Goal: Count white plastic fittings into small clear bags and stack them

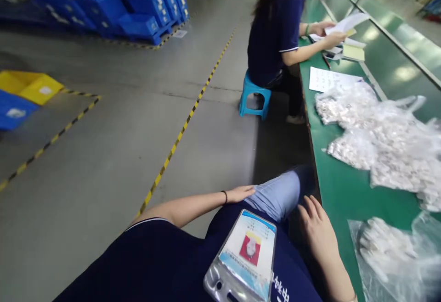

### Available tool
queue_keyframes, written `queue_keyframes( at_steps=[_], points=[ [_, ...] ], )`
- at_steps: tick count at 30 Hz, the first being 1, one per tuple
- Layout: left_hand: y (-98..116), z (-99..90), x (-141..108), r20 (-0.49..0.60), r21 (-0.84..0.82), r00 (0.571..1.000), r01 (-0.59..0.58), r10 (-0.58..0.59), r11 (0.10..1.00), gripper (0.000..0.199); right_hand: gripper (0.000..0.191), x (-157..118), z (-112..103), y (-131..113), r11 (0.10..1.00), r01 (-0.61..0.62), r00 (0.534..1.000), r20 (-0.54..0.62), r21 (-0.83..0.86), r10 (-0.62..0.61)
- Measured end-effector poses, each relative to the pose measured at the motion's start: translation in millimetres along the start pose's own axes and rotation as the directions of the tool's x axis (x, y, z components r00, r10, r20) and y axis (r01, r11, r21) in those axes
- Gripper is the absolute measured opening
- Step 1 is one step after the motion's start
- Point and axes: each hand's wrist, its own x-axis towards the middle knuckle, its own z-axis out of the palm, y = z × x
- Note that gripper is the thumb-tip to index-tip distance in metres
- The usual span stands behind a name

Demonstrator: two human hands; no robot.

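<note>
Whitish glare spots the green workbench (pixel 339 192), dark shadow lies beneath it, and blur softens the blue plastic crates (pixel 99 6) well left of it.

To my right, a crumpled clear plastic bag (pixel 423 254) lies on the green table (pixel 344 201), with a white bundle (pixel 386 244) in or on it, I can't tell which. Just beyond, heaped clear bags (pixel 389 141) bulge with small whitish pieces.
</note>
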Motion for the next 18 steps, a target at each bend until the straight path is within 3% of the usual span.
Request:
queue_keyframes(
  at_steps=[2,5,7,11,14,18],
  points=[
    [2,10.4,29,0.121,0.053,0.992,0.041,-0.047,0.998,0.034,0.028,-5,4,6,0.999,0.041,0.998,0.040,-0.013,-0.041],
    [-2,17.5,69,0.231,0.154,0.965,0.085,-0.120,0.984,0.068,0.023,-9,-1,10,0.998,0.060,0.998,0.018,0.028,-0.061],
    [-9,18.2,84,0.286,0.205,0.949,0.075,-0.133,0.976,0.079,0.020,-6,-5,9,0.998,0.051,0.998,0.021,0.046,-0.052],
    [-35,11.6,96,0.363,0.241,0.925,0.019,-0.108,0.970,0.079,0.015,13,-11,11,0.996,-0.024,0.999,0.039,0.088,0.021],
    [-52,3.9,96,0.346,0.253,0.931,0.025,-0.115,0.967,0.079,0.015,41,-9,19,0.992,-0.106,0.993,0.057,0.063,0.103],
    [-65,-4.1,93,0.285,0.252,0.948,0.069,-0.142,0.965,0.078,0.024,94,7,33,0.984,-0.175,0.959,0.225,0.007,0.169]
  ],
)
